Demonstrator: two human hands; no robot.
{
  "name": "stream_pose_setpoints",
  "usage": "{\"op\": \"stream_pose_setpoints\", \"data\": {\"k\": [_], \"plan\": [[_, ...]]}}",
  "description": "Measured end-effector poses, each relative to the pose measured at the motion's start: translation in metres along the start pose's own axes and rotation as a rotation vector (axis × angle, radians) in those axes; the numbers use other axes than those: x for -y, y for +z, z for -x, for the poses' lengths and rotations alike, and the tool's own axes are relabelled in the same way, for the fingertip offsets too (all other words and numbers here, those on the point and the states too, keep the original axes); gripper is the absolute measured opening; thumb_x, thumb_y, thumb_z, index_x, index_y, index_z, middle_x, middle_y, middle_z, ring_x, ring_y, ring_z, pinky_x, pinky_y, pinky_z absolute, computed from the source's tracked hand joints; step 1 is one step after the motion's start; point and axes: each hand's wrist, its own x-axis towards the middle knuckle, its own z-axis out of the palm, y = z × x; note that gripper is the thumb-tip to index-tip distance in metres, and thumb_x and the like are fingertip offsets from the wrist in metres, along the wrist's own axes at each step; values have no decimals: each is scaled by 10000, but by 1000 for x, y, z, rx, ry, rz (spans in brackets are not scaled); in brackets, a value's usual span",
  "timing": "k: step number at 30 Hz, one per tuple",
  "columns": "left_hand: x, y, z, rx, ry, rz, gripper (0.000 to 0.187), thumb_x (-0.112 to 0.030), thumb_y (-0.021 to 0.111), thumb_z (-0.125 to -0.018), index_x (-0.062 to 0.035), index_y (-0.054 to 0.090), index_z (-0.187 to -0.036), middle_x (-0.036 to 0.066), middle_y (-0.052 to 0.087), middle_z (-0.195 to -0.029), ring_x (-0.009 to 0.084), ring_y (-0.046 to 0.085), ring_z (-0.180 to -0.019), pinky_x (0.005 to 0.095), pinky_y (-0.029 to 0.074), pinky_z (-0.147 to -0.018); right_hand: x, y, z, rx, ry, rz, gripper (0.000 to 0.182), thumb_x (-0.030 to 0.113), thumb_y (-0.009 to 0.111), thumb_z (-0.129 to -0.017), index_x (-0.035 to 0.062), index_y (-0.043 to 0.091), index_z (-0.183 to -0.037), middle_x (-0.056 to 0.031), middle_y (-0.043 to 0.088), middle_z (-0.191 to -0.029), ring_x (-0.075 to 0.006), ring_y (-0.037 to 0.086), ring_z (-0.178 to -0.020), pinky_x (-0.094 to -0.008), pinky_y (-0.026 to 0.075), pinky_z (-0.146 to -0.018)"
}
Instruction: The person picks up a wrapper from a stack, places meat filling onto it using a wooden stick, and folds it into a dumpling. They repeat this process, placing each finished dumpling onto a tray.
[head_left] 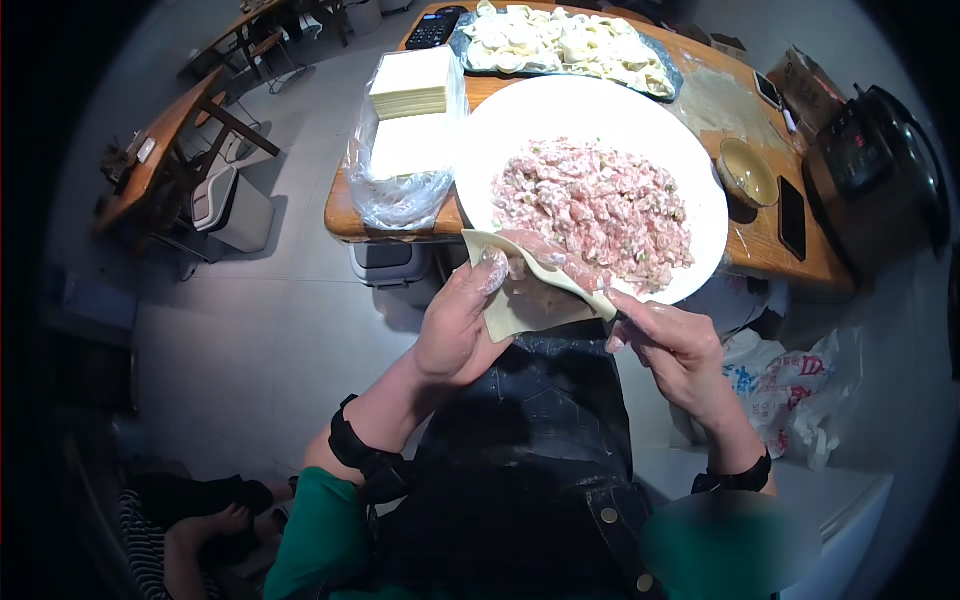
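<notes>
A square wonton wrapper (525, 307), partly curled over, is held just in front of the plate's near rim. My left hand (462, 318) is closed on its left side, with the flour-dusted thumb on top and the other fingers hidden beneath. At the wrapper's right corner, the closed fingers of my right hand (676, 345) grip the edge. Pinkish minced meat filling (600, 205) is heaped on a large white plate (490, 115) right beyond both hands.
Stacked wrappers (412, 85) lie in clear plastic on the left. Behind the plate is a tray of folded wontons (560, 40). To the right are a small bowl (747, 172), a phone (792, 217) and a dark cooker (872, 175). A person's arm (190, 545) shows at lower left.
</notes>
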Motion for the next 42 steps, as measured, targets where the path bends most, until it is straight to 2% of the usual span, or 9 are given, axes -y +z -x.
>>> {"op": "stream_pose_setpoints", "data": {"k": [1, 7, 12, 20, 24, 29, 32, 36, 42], "plan": [[1, 0, -4, 14, 58, 25, 413, -352, 315, -976, -67, 364, -1272, 195, 474, -1231, 346, 427, -1218, 507, 316, -1049, 1, 4, -3, -107, -107, 131, 570, -142, 558, -646, 48, 595, -1182, -122, 609, -733, -235, 618, -654, -285, 485, -602], [1, 18, -10, -68, 132, 54, 791, -555, 319, -911, -5, 71, -1423, 218, 212, -1456, 328, 237, -1353, 471, 230, -1103, -1, 17, -10, -370, -360, 631, 545, -83, 587, -558, 92, 673, -1068, -108, 619, -765, -233, 608, -641, -296, 477, -523], [16, 14, -12, -204, 185, 107, 492, -248, 499, -938, 4, 354, -1335, 151, 417, -1365, 255, 414, -1259, 374, 322, -1055, -10, 35, -4, -288, -237, 604, 506, -74, 624, -619, 113, 654, -1089, -113, 664, -859, -220, 651, -688, -284, 509, -558], [3, -13, -29, -479, 200, 83, 394, -168, 406, -975, 3, 344, -1325, 161, 478, -1296, 236, 494, -1178, 379, 399, -1001, -44, -48, 25, -254, -61, 708, 346, -42, 659, -728, 51, 639, -1061, -113, 658, -782, -232, 654, -659, -296, 507, -570], [3, -21, -31, -420, 122, -21, 481, -184, 445, -962, -14, 262, -1373, 198, 444, -1313, 270, 485, -1184, 401, 408, -1006, -71, -126, 4, -545, 150, 1013, 197, 21, 602, -808, 80, 658, -988, -107, 585, -654, -266, 609, -625, -336, 471, -552], [13, -17, -34, -425, 101, -224, 344, -166, 513, -936, 52, 510, -1202, 172, 606, -1125, 213, 605, -1011, 333, 460, -923, -128, -190, -10, -190, 269, 1393, 103, 127, 582, -840, 89, 671, -876, -125, 593, -675, -302, 602, -636, -403, 469, -582], [15, -20, -35, -406, 57, -257, 341, -172, 529, -930, 56, 532, -1183, 157, 629, -1082, 194, 614, -980, 311, 462, -907, -105, -170, -25, -363, 358, 1220, 115, 132, 581, -841, 94, 683, -880, -152, 609, -691, -318, 590, -603, -395, 472, -573], [16, -19, -41, -380, 60, -330, 340, -165, 532, -931, 56, 536, -1189, 145, 653, -1019, 166, 624, -932, 291, 490, -839, -62, -107, -27, -492, 418, 172, 189, 136, 612, -880, -37, 674, -928, 39, 535, -612, -11, 454, -557, -174, 360, -494], [15, -11, -38, -352, 32, -496, 328, -139, 512, -937, 44, 524, -1209, 165, 645, -1029, 187, 645, -878, 289, 520, -786, -27, -16, -30, -231, 507, -172, 138, 59, 590, -878, -37, 668, -940, 7, 606, -699, -27, 507, -623, -184, 422, -544]]}}
